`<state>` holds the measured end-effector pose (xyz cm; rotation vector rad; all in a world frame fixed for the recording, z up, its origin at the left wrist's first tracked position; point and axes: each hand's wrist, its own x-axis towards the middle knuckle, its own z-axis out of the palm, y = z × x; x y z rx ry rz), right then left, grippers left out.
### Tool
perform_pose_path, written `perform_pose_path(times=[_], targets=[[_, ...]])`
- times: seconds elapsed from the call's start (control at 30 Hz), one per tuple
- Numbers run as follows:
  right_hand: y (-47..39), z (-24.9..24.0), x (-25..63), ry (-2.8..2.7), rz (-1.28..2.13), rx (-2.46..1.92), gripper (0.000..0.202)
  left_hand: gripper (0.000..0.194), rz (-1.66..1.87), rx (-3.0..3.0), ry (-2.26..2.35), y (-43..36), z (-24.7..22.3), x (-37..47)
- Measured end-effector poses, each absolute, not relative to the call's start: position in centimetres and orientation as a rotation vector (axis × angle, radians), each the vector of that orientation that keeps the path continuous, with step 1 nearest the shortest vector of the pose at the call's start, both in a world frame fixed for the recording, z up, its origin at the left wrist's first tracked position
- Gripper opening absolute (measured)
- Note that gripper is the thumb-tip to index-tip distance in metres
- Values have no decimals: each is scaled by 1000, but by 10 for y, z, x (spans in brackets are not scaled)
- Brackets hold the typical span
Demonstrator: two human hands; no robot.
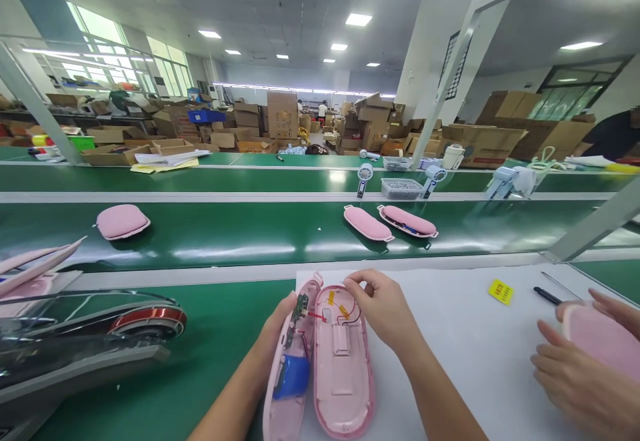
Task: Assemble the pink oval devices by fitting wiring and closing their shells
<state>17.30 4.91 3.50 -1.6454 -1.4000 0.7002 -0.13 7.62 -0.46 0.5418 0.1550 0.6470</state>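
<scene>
My left hand [277, 321] is closed around the outer side of a pink plastic shell half [273, 404], tilted on its edge. Inside it sit a green circuit board [298, 312] and a blue-wrapped battery [293, 377]. Beside it a second pink shell half [342, 367] lies with its hollow side up, joined by thin red and dark wires. Pieces of yellow tape [343, 311] stick near its top end. My right hand [377, 301] pinches at the upper right rim of this second half; whether a wire is between the fingertips is hidden.
Another person's hands [575, 367] hold a pink shell at the right. A yellow label [501, 291] and a black-handled screwdriver [547, 295] lie on the white sheet [440, 321]. Pink cases [369, 223] rest on the green conveyor [240, 227]. A machine with a red-rimmed wheel [150, 321] stands left.
</scene>
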Motion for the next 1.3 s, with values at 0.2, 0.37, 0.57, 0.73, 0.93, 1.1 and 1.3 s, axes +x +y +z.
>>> perform_pose_path(times=[0.2, 0.37, 0.57, 0.73, 0.93, 1.1, 1.3], targets=[[46, 35, 175, -1352, 633, -1634, 35, 56, 663, 527, 190, 79, -13, 1], [56, 26, 176, -1439, 561, -1663, 24, 56, 666, 514, 192, 80, -13, 3], [47, 30, 166, -1447, 786, -1566, 34, 52, 707, 558, 247, 78, -8, 3], [36, 38, 163, -1518, 973, -1535, 39, 43, 752, 588, 299, 82, -15, 3], [31, 45, 157, -1498, 1293, -1313, 41, 47, 708, 582, 344, 87, -23, 1], [31, 44, 143, -1506, 1292, -1417, 26, 47, 715, 591, 378, 84, -17, 2], [34, 36, 135, -1526, 1148, -1578, 19, 60, 768, 651, 433, 76, -10, 4]])
